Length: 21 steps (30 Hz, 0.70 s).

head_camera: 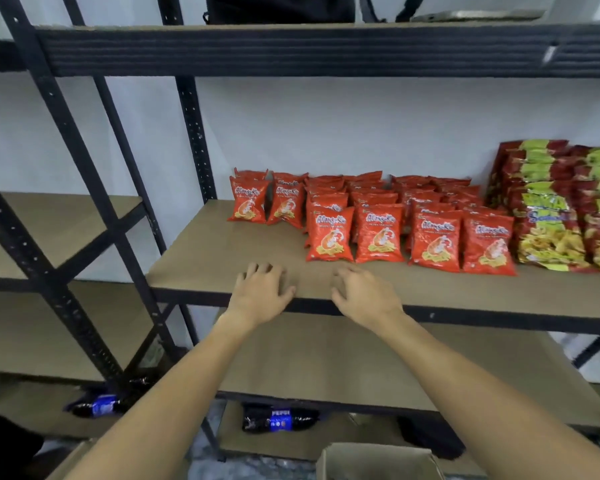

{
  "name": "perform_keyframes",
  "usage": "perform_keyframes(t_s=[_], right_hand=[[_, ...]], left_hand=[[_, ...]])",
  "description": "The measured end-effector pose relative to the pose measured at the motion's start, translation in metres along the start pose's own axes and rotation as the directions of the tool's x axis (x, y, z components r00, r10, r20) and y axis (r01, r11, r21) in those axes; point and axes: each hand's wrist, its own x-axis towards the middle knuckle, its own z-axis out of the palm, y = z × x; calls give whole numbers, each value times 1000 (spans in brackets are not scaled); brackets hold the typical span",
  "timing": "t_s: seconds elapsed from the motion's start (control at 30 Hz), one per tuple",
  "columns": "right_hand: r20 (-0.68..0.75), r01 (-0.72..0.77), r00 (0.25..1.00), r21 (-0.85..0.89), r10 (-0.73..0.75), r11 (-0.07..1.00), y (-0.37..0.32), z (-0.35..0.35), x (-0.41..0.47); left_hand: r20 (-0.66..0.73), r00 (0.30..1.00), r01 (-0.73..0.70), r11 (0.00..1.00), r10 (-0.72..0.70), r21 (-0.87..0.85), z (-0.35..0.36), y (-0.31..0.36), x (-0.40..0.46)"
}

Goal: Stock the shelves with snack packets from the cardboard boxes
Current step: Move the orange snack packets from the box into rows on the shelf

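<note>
The red snack packets [378, 220] are stood upright in files running from the back of the middle shelf [201, 258] toward its front edge, faces outward so the labels can be read, with green-and-yellow packets [565, 209] stacked toward the right end. The left rear corner is only thinly filled, so room for further rows is judged to remain there. The left hand [260, 292] and right hand [364, 294] are held empty with fingers loosely spread over the front edge, while the cardboard box [378, 460] is seen below.

Snack packets [378, 220] stand in rows on the shelf [205, 258], beyond and right of the fingers [347, 271]. Larger packets [561, 209] sit rightmost. A cardboard box [378, 462] lies below.
</note>
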Motion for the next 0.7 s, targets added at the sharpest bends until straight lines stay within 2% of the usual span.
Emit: perform_keyframes(t_s=[0.27,0.53,0.7], right_hand=[[-12,-39,999,24,39,999,68,-16,-109],[64,-130,990,35,128,991,118,4,-187],[181,-217,961,23,209,976,144,43,-229]], left_hand=[[-2,997,-74,996,74,-48,22,104,-72],[160,980,-118,993,120,-27,72,163,-126],[269,951,-152,988,152,-23,119,179,-150]])
